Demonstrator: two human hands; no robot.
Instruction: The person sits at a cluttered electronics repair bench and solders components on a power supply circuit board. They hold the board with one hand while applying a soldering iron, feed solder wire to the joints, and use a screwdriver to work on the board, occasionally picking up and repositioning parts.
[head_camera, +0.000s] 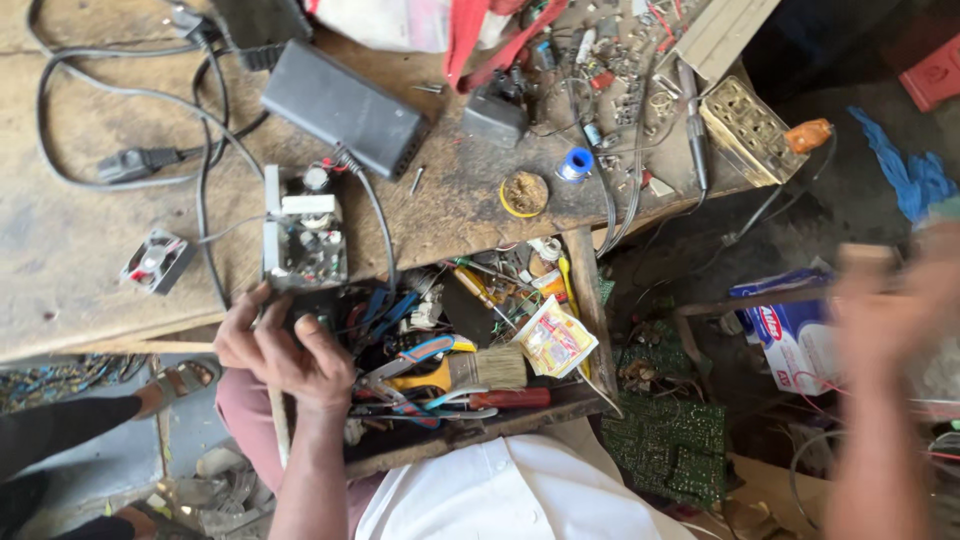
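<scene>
At the counter's (90, 250) front edge, seen from the head camera, the left hand (280, 350) curls closed around the near end of an open circuit board (305, 240), which lies flat on the wood beside a black adapter (345, 105). Judging by this, a steady grip on the board's edge, clear of its components and trailing wires, suits best. The right hand (890, 310) is raised off to the side, too blurred to tell its grip. A cluttered drawer (470, 430) of tools sits open below.
</scene>
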